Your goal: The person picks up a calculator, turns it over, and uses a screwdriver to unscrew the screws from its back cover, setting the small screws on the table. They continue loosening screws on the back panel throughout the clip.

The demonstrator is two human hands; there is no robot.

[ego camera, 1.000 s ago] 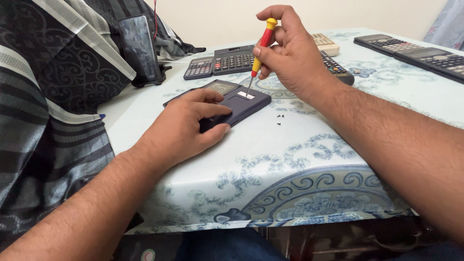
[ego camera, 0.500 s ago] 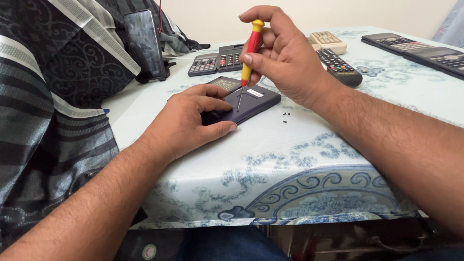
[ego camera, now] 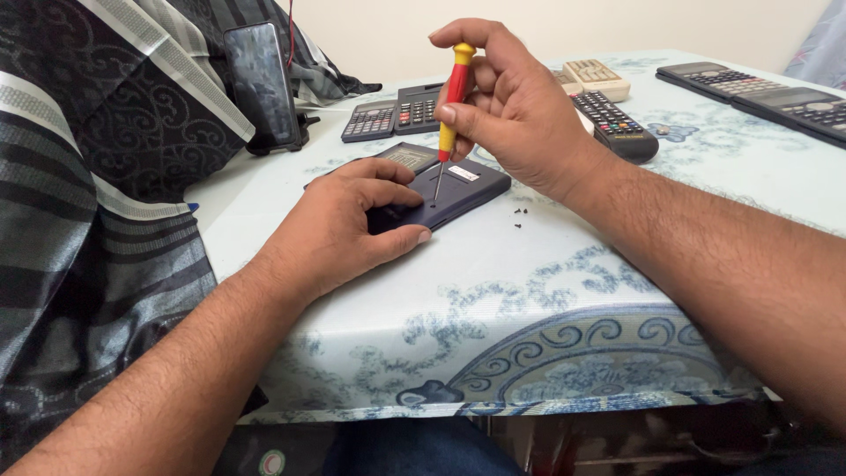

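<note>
On the worktop (ego camera: 617,291), head view: your left hand (ego camera: 339,229) lies flat, fingers spread, pressing down the near end of a dark flat device (ego camera: 441,189) turned back-side up. Your right hand (ego camera: 511,106) holds a red-and-yellow screwdriver (ego camera: 451,97) upright, its grip pinched around the handle with one fingertip capping the top; the thin blade tip meets the back of the device. Tiny dark screws (ego camera: 520,216) lie loose just right of the device. Beyond it sit calculators (ego camera: 392,115), a remote control (ego camera: 612,123) and a propped phone (ego camera: 260,84).
</note>
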